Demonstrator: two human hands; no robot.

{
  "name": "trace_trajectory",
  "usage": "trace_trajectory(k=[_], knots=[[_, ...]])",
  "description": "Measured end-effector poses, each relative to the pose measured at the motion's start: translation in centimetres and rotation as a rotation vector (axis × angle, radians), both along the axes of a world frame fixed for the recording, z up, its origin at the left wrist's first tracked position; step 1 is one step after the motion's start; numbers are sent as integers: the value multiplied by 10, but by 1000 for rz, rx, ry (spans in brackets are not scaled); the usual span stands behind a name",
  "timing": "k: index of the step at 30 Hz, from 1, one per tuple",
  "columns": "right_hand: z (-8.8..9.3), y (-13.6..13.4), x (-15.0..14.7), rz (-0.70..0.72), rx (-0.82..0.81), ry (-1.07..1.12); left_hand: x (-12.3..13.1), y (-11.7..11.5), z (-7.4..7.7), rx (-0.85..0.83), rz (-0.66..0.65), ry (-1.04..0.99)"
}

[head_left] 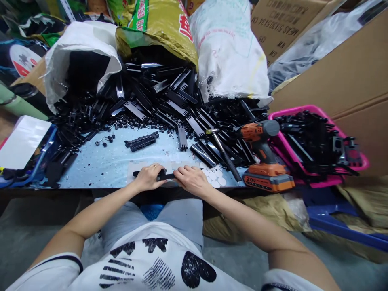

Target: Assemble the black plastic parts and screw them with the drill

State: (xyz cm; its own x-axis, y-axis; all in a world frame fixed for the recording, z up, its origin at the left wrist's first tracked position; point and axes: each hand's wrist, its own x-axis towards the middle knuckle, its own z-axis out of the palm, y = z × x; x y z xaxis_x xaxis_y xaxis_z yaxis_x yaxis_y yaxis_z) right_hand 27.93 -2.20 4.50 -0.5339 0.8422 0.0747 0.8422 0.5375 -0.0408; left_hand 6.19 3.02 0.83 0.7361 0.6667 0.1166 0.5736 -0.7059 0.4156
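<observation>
At the table's front edge, my left hand and my right hand are both closed on a long black plastic part. The left fingers wrap round its left half, and the right fingers pinch its right end. Much of the part is hidden under the hands, so its exact kind is unclear. Just beyond the hands lies another black part, made of slim pieces side by side. Several white round discs are spread beside my right hand. A small hammer rests to the right, its handle toward me.
An orange cordless drill stands at the right, before a pink basket full of black parts. Loose black parts heap up at the back, below open sacks. A blue bin is at the left; cardboard boxes stand right.
</observation>
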Motion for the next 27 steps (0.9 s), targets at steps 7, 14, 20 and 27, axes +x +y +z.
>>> trace_trajectory(k=[7,14,20,27], knots=[[-36,11,20,37,-5,116,-9,25,12,-81,99,-47],[-55,15,14,79,-49,201,-144,112,20,-5,966,-97],[-33,114,-14,-203,48,145,-146,101,9,-132,990,-341],[-47,203,-40,-495,-130,7,-95,25,12,-843,852,-894]])
